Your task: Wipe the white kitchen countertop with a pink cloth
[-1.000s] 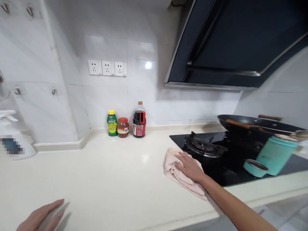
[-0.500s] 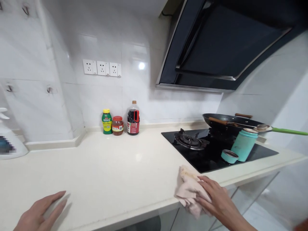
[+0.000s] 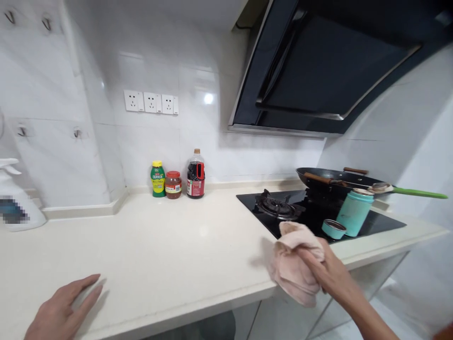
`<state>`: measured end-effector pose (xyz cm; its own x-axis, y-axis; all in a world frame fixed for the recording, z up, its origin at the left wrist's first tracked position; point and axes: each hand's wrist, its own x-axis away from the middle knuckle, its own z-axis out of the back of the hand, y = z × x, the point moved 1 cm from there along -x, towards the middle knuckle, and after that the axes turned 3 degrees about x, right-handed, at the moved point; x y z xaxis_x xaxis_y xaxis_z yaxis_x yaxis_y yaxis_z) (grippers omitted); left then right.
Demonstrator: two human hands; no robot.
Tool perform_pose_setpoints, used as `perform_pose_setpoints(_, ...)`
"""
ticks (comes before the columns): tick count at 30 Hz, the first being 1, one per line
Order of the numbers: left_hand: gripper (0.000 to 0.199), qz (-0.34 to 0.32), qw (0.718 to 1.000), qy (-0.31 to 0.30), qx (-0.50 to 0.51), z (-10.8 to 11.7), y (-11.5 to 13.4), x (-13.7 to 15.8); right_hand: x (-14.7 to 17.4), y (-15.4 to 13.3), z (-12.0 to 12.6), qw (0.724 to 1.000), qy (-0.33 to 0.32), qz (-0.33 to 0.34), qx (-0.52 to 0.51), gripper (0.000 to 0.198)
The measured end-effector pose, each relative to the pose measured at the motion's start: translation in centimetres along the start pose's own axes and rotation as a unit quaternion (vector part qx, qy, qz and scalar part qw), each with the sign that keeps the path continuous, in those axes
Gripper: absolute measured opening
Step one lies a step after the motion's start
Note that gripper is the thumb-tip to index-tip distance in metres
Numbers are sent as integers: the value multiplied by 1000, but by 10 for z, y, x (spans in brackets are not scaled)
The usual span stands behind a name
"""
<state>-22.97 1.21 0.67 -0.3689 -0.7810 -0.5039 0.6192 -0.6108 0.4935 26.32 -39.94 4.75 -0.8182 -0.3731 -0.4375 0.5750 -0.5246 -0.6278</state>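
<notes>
- A white spray bottle (image 3: 16,208) stands at the far left of the counter, against the tiled wall; its label is blurred out.
- The left hand (image 3: 62,311) lies flat on the pale countertop (image 3: 159,255) near the front edge, palm down, fingers released and spread, gripping nothing.
- On the wall above sit three white sockets (image 3: 150,102) in a row.
- At the back of the counter three containers stand upright side by side: a green bottle with a yellow cap (image 3: 157,178), a squat jar with a red lid (image 3: 173,184) just beside it, and a dark sauce bottle (image 3: 196,174) with a red handle.
- The pink cloth (image 3: 293,262) is bunched up and lifted off the counter, hanging at the front edge just before the hob's near corner.
- The right hand (image 3: 327,271) is clenched around the cloth, fingers wrapped into its folds; the thumb is hidden behind the fabric.
- A black gas hob (image 3: 311,215) is set into the counter, its left burner (image 3: 278,207) bare.
- On the hob's glass stands a teal flask (image 3: 354,213), with its teal cup-lid (image 3: 334,228) lying just beside it, open side up.
- Behind it a dark wok (image 3: 336,178) rests on what seems to be the right burner, though the flask partly hides it; a green-handled ladle (image 3: 410,191) pokes out to the right.
- A black range hood (image 3: 329,66) slants overhead.
</notes>
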Motion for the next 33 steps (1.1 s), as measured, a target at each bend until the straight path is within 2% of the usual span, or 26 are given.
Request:
perform_pose_setpoints(3,46,9,999,-28,17,1,1,1,-3,-5,-37,987,-94,76,110,47)
perform_pose_setpoints(6,48,-12,1000,-16,9,1,4,3,1,-6,-69,974,-138,111,141,40)
perform_pose_setpoints(8,52,-30,1000,-7,-2,1,5,4,0,-8,-83,968,-155,126,153,44)
perform_pose_setpoints(12,57,-56,998,4,-12,-2,6,6,-21,-16,-106,960,-142,116,209,56)
perform_pose_setpoints(17,53,-55,998,20,-10,-3,4,9,-78,-47,-143,959,-93,61,261,58)
perform_pose_setpoints(22,50,-46,998,35,0,-3,9,10,-119,-110,-200,961,-115,8,250,68)
perform_pose_setpoints(25,45,-34,998,48,7,-1,14,9,-117,-163,-241,960,-168,42,218,70)
perform_pose_setpoints(29,41,-1,999,39,23,6,25,11,-73,-245,-287,936,-272,148,166,76)
perform_pose_setpoints(31,41,21,999,33,30,8,29,13,-39,-282,-297,910,-331,211,135,82)
perform_pose_setpoints(33,41,37,998,32,41,10,31,14,-1,-310,-295,876,-385,273,101,87)
